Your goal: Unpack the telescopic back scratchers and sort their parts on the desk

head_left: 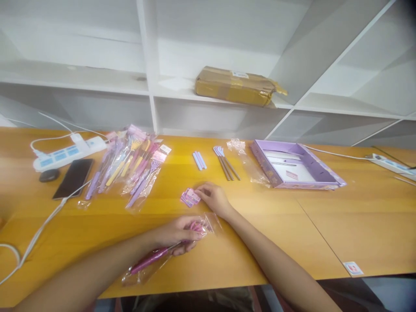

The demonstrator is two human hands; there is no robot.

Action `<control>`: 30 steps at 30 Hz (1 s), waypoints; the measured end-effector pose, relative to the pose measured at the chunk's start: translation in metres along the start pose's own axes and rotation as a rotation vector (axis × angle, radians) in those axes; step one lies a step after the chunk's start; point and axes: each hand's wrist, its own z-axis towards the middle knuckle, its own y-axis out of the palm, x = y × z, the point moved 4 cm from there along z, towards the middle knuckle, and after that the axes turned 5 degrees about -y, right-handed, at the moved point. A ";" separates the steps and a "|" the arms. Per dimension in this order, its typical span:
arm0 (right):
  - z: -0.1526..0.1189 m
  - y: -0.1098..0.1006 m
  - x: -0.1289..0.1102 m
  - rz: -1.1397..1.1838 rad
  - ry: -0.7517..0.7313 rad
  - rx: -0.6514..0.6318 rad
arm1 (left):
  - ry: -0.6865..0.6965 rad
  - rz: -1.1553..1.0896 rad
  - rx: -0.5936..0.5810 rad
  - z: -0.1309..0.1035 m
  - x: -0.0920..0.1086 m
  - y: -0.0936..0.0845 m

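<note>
Near the table's front edge my left hand [182, 236] is closed round a magenta-handled piece [151, 261] in a clear plastic bag, its pink head showing by my thumb. Just above it, my right hand [214, 198] reaches to a small pile of pink and purple cards [189, 197]; its fingertips are on the right edge of the pile, and whether they pinch a card cannot be made out. Beyond the cards lie short lilac and blue sticks [199, 160] and several metal rods with lilac claw-shaped heads [226, 164].
Bagged colourful pieces [130, 162] are heaped at the left, beside a black phone [73, 178] and a white power strip [69, 154]. An open purple box [263, 167] stands right. A taped carton [235, 86] rests on the shelf.
</note>
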 end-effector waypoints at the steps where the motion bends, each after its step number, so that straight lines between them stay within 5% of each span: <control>1: 0.000 -0.001 -0.002 -0.013 -0.014 -0.001 | 0.001 -0.002 -0.002 0.000 0.000 0.000; 6: -0.007 -0.027 -0.009 0.151 0.029 -0.025 | 0.026 -0.096 0.041 0.004 -0.004 -0.004; 11: -0.028 -0.024 -0.035 0.519 0.053 -0.581 | 0.113 -0.249 0.184 0.011 -0.005 -0.015; 13: -0.034 -0.015 -0.047 0.560 0.009 -0.635 | 0.140 -0.274 0.182 0.012 -0.004 -0.017; 19: -0.030 0.003 -0.061 0.411 -0.116 -0.328 | 0.181 -0.296 0.130 0.011 0.000 -0.017; 24: -0.029 -0.009 -0.053 0.424 0.014 -0.164 | 0.151 -0.278 0.089 0.013 -0.003 -0.014; 28: -0.034 -0.054 -0.045 0.520 0.124 0.406 | 0.120 -0.195 -0.031 0.013 -0.006 -0.010; 30: -0.036 -0.073 -0.047 0.509 0.120 0.563 | 0.116 -0.124 -0.068 0.011 -0.005 -0.008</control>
